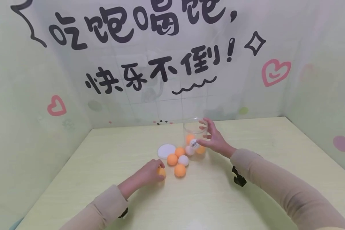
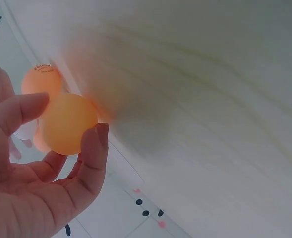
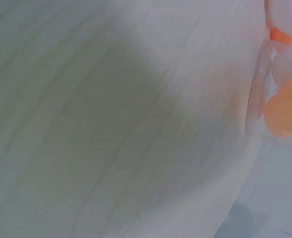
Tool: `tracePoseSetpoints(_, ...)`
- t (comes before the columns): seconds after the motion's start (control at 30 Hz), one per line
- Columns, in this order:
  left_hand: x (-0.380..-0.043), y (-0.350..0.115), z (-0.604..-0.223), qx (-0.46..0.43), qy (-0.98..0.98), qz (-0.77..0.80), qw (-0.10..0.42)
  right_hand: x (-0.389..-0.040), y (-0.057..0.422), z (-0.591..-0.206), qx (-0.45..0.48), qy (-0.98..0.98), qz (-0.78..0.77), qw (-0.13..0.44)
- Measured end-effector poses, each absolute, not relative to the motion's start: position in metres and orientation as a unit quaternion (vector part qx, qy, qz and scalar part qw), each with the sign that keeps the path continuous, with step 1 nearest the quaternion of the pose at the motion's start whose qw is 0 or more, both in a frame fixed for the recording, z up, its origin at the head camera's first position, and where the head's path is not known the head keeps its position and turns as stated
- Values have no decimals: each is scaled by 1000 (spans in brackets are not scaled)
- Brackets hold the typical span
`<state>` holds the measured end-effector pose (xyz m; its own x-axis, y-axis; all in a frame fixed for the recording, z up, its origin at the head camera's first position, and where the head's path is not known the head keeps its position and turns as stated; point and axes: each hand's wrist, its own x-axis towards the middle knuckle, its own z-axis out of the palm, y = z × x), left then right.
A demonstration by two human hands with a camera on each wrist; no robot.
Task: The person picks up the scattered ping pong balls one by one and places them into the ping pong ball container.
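My left hand (image 1: 147, 174) pinches an orange ping-pong ball (image 2: 69, 124) between thumb and fingertips, close over the table. My right hand (image 1: 217, 140) holds a clear jar (image 1: 187, 128) by its right side, thumb in front and fingers behind. The jar stands upright with orange and white balls inside, among them an orange one (image 3: 283, 116) seen through the wall in the right wrist view. Between the hands lie several loose balls: an orange ball (image 1: 180, 170) nearest me, a white ball (image 1: 183, 160) and more orange ones (image 1: 172, 159) beside it.
A flat white disc (image 1: 165, 150) lies on the table left of the jar, just behind the loose balls. The pale wooden table (image 1: 126, 140) ends at a back wall (image 1: 149, 111) with printed lettering, and side walls flank it.
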<state>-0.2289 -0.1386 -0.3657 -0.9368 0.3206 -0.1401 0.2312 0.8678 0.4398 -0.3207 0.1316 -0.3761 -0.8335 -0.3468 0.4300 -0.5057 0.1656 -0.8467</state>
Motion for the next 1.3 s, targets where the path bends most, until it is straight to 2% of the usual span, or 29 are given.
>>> tracePoseSetpoints(0.3, -233, -144, -355, 127, 958, 240, 91, -321, 132, -376, 272, -760, 587, 62)
tracePoseSetpoints(0.6, -245, -142, -342, 109, 951, 289, 13, -319, 131, -377, 275, -761, 584, 63)
tracePoseSetpoints(0.87, -247, -129, -337, 106, 929, 347, -78, -318, 131, -377, 281, -761, 581, 70)
tracePoseSetpoints(1.3, -269, -105, -323, 135, 892, 406, -145, -319, 131, -376, 277, -765, 578, 66)
